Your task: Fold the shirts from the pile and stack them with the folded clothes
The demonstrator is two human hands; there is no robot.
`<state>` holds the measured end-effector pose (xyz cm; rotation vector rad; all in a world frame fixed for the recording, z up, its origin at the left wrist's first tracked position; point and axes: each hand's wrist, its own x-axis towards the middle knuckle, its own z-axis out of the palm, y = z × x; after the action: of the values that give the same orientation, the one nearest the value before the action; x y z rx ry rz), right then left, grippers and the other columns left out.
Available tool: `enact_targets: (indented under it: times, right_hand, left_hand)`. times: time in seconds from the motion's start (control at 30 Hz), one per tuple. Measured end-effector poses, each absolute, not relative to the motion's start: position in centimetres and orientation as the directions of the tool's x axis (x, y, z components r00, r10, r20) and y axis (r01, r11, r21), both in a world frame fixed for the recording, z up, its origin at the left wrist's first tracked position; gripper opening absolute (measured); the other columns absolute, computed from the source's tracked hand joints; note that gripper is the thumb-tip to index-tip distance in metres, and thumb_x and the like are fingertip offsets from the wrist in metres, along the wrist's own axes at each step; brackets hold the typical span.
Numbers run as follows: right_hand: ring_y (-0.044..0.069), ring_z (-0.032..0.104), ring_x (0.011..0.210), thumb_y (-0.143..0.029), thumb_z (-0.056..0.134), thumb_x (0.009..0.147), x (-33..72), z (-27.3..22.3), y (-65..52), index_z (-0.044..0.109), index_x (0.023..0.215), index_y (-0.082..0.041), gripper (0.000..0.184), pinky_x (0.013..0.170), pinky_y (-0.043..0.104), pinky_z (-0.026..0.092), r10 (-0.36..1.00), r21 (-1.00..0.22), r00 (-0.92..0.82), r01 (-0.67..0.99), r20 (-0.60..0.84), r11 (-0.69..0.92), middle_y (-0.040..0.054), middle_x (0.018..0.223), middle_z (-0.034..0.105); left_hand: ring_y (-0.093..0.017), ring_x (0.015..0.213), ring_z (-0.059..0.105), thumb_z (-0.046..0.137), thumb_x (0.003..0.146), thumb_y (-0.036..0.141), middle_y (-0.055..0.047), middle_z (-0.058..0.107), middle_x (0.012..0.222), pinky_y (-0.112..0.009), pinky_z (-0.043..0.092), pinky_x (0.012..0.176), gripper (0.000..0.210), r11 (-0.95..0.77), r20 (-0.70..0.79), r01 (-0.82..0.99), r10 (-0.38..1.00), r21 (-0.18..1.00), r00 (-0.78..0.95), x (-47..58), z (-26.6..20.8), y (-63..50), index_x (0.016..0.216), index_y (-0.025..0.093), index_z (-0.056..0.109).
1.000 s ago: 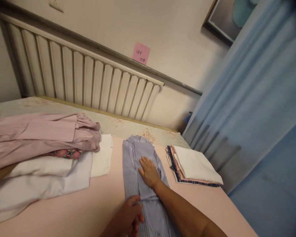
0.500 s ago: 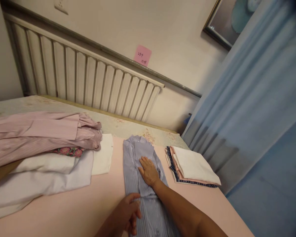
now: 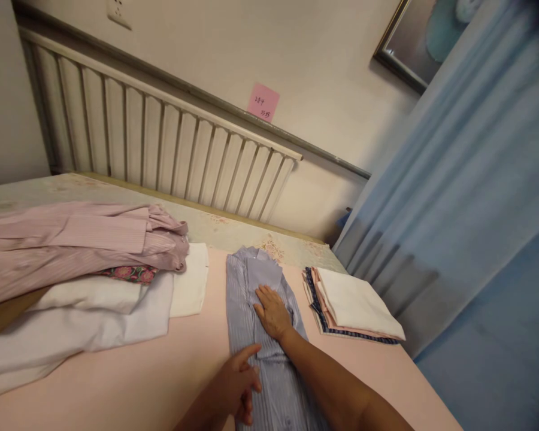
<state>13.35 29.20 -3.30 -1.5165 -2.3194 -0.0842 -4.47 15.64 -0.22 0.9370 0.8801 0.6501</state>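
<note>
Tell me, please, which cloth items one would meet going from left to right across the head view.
Mauve striped garment → white cloth showing past its right end → blue striped shirt → folded stack with white on top → blue curtain.

Pink cloth (image 3: 126,383): blue shirt (image 3: 273,370) ctr, clothes pile (image 3: 94,257) L, folded stk (image 3: 358,302) R.

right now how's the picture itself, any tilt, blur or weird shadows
In the head view, the radiator slants down to the right, so the frame looks tilted; in the head view, the left hand looks darker than the right hand; also in the head view, shadow-like patches mark the blue curtain, fine detail is soft, and the top right corner darkens.
</note>
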Motion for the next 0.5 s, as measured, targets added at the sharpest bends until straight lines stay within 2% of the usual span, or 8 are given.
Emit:
enact_targets:
  times: [0.27, 0.5]
  right_hand:
    - [0.022, 0.029, 0.139, -0.036, 0.041, 0.096, 13.3, -3.2, 29.2, 0.046, 0.138, -0.02, 0.045, 0.115, 0.045, 0.021, 0.877, -0.162, -0.348, 0.895, 0.331, 0.416, 0.0074, 0.147, 0.041]
    - [0.022, 0.03, 0.139, -0.036, 0.042, 0.096, 13.4, -3.2, 29.1, 0.047, 0.137, -0.02, 0.045, 0.115, 0.045, 0.022, 0.869, -0.174, -0.347, 0.888, 0.352, 0.425, 0.0074, 0.146, 0.042]
  left_hand:
    - [-0.007, 0.042, 0.048, 0.054, 0.077, 0.041, 0.0, 0.058, 0.079, -0.023, 0.043, 0.038, 0.077, 0.488, -0.381, -0.092, 0.774, 0.868, 0.506, -4.1, -0.4, 15.2, 0.143, 0.015, 0.025]
    - [-0.007, 0.041, 0.048, 0.05, 0.079, 0.042, 0.0, 0.058, 0.077, -0.02, 0.037, 0.036, 0.071, 0.515, -0.411, -0.104, 0.777, 0.851, 0.478, -4.0, -1.2, 15.4, 0.14, 0.015, 0.026]
